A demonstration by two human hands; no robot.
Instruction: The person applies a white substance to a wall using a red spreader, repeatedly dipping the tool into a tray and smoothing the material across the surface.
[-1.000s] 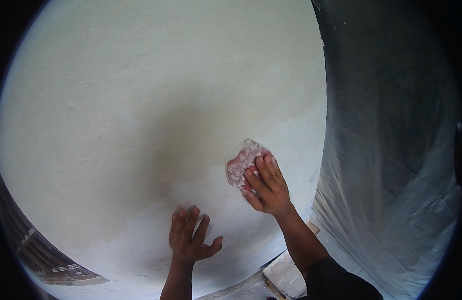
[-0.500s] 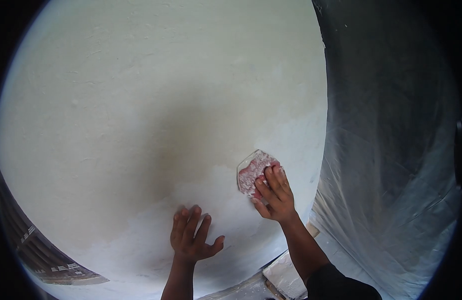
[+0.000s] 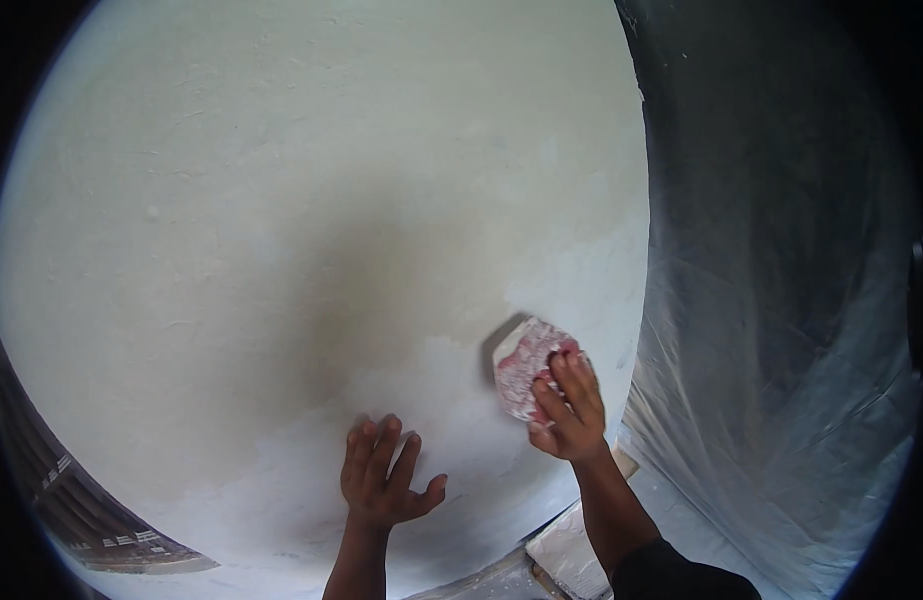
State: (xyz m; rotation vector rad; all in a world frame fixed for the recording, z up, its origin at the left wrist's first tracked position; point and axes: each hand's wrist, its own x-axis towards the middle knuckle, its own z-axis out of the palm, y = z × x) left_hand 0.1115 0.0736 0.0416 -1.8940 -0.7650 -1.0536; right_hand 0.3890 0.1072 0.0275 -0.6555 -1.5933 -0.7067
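A broad pale panel [image 3: 231, 120] fills most of the view, its lower part whiter and more powdery than the cream area above. My left hand [image 3: 386, 480] is open, fingers spread and thumb out to the right, laid against the lower middle of the panel. To its right, my right hand [image 3: 573, 408] grips a red sanding pad [image 3: 526, 365] caked with white powder, thumb at its lower edge and fingers over its right side. The pad's left edge casts a dark shadow on the panel. The pad's underside is hidden.
Clear plastic sheeting [image 3: 761, 300] hangs beyond the panel's right edge. A white-smeared block or board [image 3: 571, 550] lies below, beside my right forearm. At lower left, dark ribbed material with white printing [image 3: 91, 500] shows past the panel's curved edge.
My right hand and the sanding pad have moved down and slightly right, and a wider shadow now shows at the pad's left edge. My left hand has stayed in place.
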